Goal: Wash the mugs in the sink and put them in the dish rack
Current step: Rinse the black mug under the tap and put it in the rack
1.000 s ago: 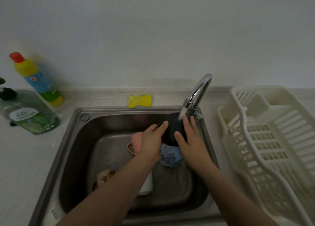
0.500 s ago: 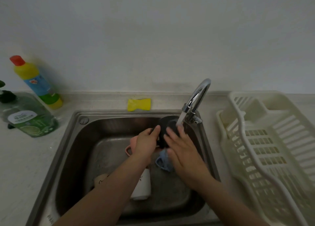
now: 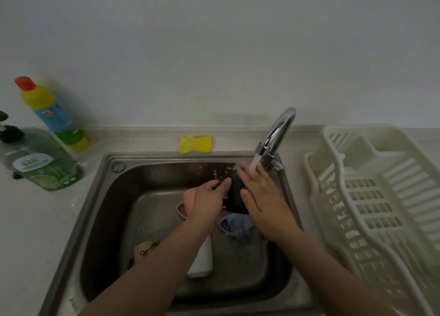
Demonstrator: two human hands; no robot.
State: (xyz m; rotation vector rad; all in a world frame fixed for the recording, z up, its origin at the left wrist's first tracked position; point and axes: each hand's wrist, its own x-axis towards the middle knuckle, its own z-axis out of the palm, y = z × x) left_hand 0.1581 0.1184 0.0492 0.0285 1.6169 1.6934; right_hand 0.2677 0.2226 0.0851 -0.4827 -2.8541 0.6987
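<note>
Head view: at the sink's [image 3: 95, 220] one o'clock, under the running faucet [image 3: 276, 134], both hands hold a black mug [image 3: 235, 196] between them. The left hand [image 3: 207, 201] grips its left side with curled fingers; the right hand [image 3: 259, 196] lies over its right side, fingers fairly straight and together, water striking the fingertips. Pink mug [image 3: 187, 202], blue mug [image 3: 235, 224], white mug [image 3: 202, 261] and cream mug [image 3: 144, 250] lie in the basin. The dish rack [image 3: 371, 196] sits at three o'clock.
</note>
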